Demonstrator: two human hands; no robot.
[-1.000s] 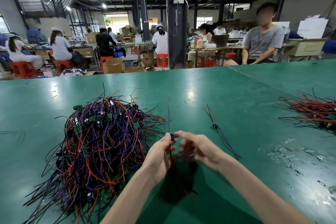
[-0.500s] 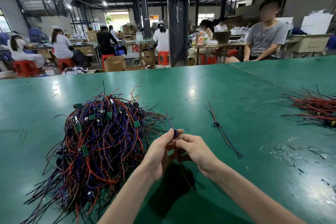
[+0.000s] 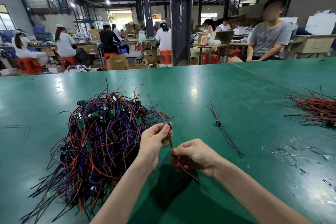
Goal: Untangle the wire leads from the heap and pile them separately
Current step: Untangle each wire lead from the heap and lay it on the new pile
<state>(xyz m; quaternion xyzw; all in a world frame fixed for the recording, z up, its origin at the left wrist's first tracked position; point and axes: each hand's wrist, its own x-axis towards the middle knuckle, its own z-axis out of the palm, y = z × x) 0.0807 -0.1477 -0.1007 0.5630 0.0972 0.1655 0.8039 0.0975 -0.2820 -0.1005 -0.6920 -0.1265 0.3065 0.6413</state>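
A big tangled heap of red, blue and black wire leads [image 3: 98, 143] with small green boards lies on the green table at the left. My left hand [image 3: 154, 142] pinches the small dark component end of one wire lead [image 3: 170, 139], held just right of the heap. My right hand [image 3: 194, 154] grips the red and black strands of that same lead lower down; their tips stick out below my fist. One separated lead [image 3: 221, 129] lies alone on the table to the right of my hands.
A second pile of red and black leads [image 3: 316, 109] lies at the right edge of the green table [image 3: 236, 96]. Bits of clear scrap are scattered at the lower right. A seated person and other workers are beyond the far edge.
My right hand slid down along the lead, away from my left hand, drawing the red and black strands straight. My left hand stayed at the component end.
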